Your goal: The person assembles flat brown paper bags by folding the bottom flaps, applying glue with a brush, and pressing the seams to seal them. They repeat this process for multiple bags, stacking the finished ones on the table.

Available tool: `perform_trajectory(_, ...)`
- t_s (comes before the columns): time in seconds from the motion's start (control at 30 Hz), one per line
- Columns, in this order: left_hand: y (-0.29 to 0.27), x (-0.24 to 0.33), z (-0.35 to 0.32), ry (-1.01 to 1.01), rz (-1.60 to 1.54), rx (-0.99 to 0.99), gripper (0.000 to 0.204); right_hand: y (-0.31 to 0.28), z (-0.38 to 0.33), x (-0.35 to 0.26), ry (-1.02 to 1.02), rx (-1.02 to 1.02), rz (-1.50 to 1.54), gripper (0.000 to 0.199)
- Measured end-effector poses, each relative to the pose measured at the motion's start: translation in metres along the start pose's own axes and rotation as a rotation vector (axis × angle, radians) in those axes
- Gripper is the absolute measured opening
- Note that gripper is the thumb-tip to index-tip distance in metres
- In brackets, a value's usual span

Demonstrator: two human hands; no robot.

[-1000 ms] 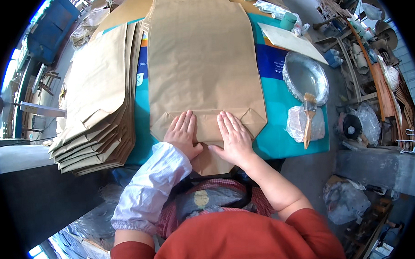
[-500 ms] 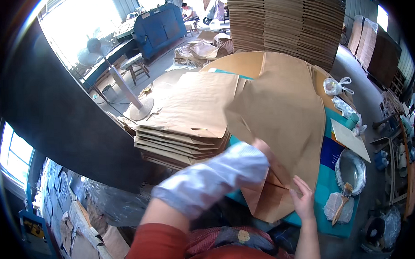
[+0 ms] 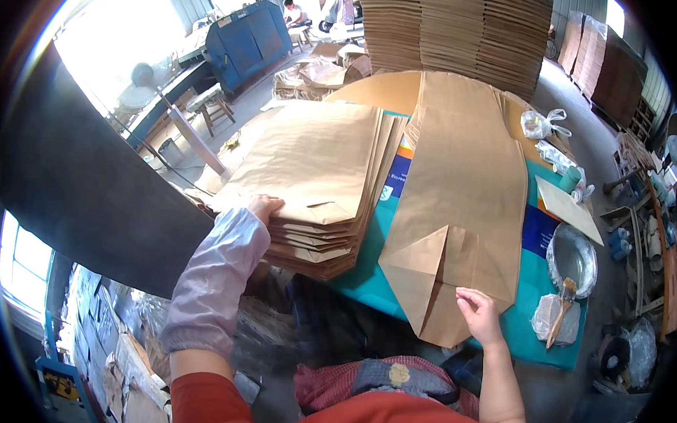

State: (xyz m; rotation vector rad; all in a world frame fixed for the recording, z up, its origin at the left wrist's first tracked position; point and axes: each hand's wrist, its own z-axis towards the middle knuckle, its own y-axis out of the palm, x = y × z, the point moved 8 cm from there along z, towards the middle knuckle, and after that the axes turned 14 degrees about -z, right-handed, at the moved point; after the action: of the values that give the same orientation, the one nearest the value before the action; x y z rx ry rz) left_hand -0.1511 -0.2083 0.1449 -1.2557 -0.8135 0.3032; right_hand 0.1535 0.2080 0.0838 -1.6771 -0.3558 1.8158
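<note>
At the left, my left hand (image 3: 265, 206) lies over the near left corner of a stack of brown paper bags (image 3: 311, 164), its fingers stretched over the top bag and its thumb hidden. Right of the stack, a single long brown paper bag (image 3: 467, 162) lies flat, its near end spread into a pointed, folded shape with a dark opening in the middle. My right hand (image 3: 479, 315) is closed at that end, thumb and forefinger pinching the edge of the folded flap.
Under the bags is a teal tabletop (image 3: 362, 285). A metal bowl (image 3: 572, 261) and a brush (image 3: 562, 314) on a wrapped block stand at its right, near a knotted plastic bag (image 3: 543, 124). Behind rises a tall cardboard stack (image 3: 455, 36). A person (image 3: 294, 13) sits far back.
My left hand has moved from the single bag leftward to the stack's corner. The single bag, lifted and bent before, now lies flat with its near end spread. My right hand stays near that end.
</note>
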Motion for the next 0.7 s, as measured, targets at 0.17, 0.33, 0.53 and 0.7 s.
perform_trajectory(0.17,-0.031,0.076,0.007,-0.365,0.322,-0.256,0.047,-0.001,-0.01,0.01,0.023,-0.096,-0.045,0.019)
perform_trajectory(0.33,-0.023,0.167,0.038,-0.022,0.032,0.224,0.055,-0.057,-0.01,0.014,0.1,0.007,-0.166,0.022)
perform_trajectory(0.53,0.176,0.243,0.088,0.227,-0.144,0.024,0.032,-0.069,0.024,0.104,0.155,0.068,-0.577,0.043)
perform_trajectory(0.7,0.25,0.217,0.167,-0.339,-0.279,-0.253,0.06,-0.034,0.075,0.094,0.178,-0.031,-0.775,0.054)
